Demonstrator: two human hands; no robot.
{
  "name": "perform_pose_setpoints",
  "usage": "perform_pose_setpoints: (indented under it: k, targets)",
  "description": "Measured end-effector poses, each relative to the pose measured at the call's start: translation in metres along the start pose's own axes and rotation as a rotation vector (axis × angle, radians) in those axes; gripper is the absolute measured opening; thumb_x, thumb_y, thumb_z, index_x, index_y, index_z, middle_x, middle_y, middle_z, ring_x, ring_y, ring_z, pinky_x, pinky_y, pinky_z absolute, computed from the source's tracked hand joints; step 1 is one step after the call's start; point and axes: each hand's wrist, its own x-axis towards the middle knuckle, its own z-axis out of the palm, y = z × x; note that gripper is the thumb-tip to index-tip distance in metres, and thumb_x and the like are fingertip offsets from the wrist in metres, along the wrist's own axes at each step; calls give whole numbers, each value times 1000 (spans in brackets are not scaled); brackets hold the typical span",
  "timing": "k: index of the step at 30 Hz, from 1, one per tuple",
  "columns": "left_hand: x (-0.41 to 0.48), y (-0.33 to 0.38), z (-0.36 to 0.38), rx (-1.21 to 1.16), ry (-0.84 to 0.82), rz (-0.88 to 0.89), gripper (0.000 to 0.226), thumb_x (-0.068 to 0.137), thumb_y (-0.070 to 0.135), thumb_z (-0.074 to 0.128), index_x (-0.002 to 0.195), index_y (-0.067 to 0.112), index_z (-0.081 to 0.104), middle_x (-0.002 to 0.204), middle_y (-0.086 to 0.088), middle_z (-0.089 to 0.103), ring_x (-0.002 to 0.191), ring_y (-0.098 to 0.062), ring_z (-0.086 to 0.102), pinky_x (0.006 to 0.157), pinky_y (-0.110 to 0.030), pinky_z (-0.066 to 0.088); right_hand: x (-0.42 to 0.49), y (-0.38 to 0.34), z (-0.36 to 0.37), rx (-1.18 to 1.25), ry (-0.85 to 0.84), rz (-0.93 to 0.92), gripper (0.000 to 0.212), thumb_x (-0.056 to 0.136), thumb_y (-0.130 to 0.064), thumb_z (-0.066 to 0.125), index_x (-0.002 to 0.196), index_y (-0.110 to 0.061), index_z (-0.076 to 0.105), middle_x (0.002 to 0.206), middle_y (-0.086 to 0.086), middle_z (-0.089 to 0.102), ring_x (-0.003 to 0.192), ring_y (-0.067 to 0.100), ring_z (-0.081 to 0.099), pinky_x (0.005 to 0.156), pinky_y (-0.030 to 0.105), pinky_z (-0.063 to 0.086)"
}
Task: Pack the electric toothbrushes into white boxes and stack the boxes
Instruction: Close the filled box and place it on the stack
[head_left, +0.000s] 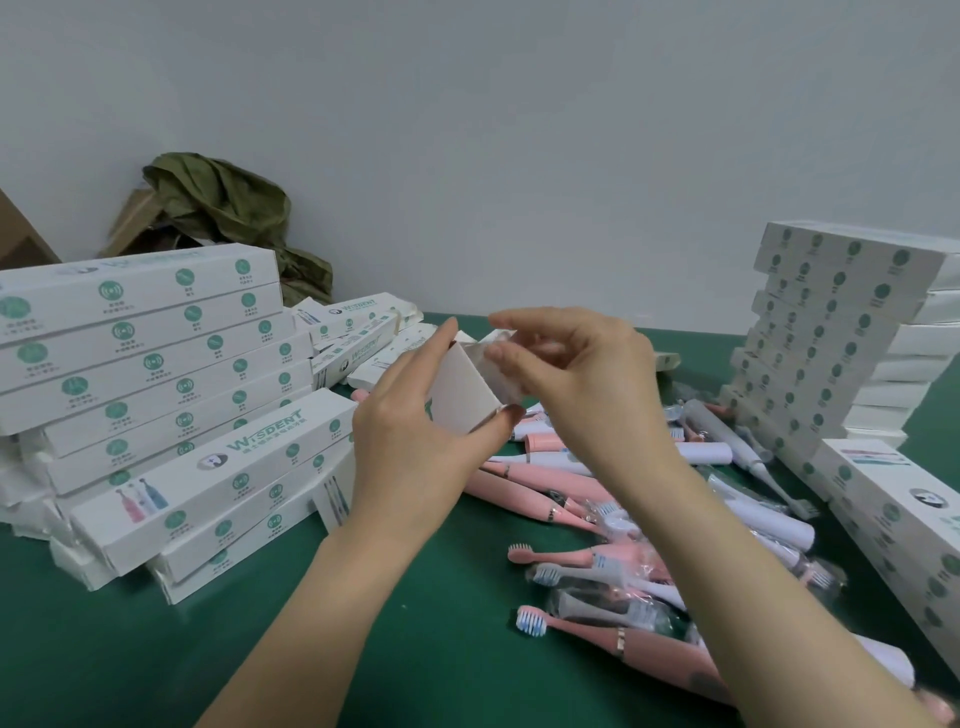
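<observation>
My left hand (415, 436) grips a white box (464, 396) by its end, held up above the green table (156, 649). At the box's open end my right hand (582, 374) pinches the end flaps, fingers curled over the opening. Under and to the right of my hands lies a heap of pink and white electric toothbrushes (597, 519), several in clear wrappers. One pink toothbrush (613, 639) lies nearest me, its bristles pointing left. What is inside the held box is hidden.
A large pile of white boxes (145, 364) with green print fills the left. On the right stands a tall leaning stack of boxes (831, 332), with more boxes (904, 525) lying in front of it. Green cloth (228, 208) and cardboard sit by the back wall.
</observation>
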Motion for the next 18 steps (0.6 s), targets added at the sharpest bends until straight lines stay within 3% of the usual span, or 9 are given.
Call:
perform_pose_setpoints:
  k: [2,5,7,9,11,13,15,18]
  targets:
    - [1,-1,1,5,13,-8,77,58,23,88,129,13,58,110,15,51,110,2,44,91,-20,32,-3,-1,5,-101,3,-52,20,81,-16,72,100,-24,69,75,-12,68,70,3,65,74,23,52]
    - [2,-2,1,7,20,-9,78,58,25,88,129,12,58,111,15,53,110,0,45,88,-9,31,-2,-3,3,-113,21,-108,8,87,-10,62,89,-16,68,79,-14,65,74,1,61,73,16,49]
    - [1,-2,0,-6,6,5,78,58,28,86,129,14,58,110,17,51,107,8,44,87,-5,30,-2,-4,2,-236,-50,-134,13,88,-11,58,87,-16,71,90,-9,59,83,1,54,74,9,40]
    - [-1,-1,0,-40,-19,-7,77,59,32,78,131,17,56,109,18,50,101,22,36,86,3,26,-3,-3,5,-353,-184,-148,21,90,-10,52,92,-14,73,100,-6,50,98,9,47,81,13,33]
    - [-1,-2,0,-58,-19,-22,76,59,32,74,132,18,56,109,16,50,98,23,34,86,5,23,-4,-2,8,-374,-271,-167,27,90,-7,46,96,-13,72,101,-4,50,103,15,44,84,15,31]
    - [1,-2,1,-29,3,-14,77,60,29,82,132,16,55,109,16,51,101,12,40,86,6,23,-5,-2,7,-313,-179,-162,26,91,-5,47,95,-13,72,100,-1,57,100,15,48,81,14,33]
    - [2,-3,2,-11,21,10,79,61,31,86,131,13,56,109,17,51,106,4,44,87,5,23,-2,-1,1,-291,15,-182,18,90,-8,54,97,-14,69,102,0,59,97,14,50,79,17,35]
    - [1,-5,1,-91,24,15,82,61,43,83,133,20,53,110,36,47,106,15,44,92,-5,32,2,1,-5,-274,68,-83,25,91,-21,59,116,-17,60,106,-4,58,94,11,51,79,20,40]
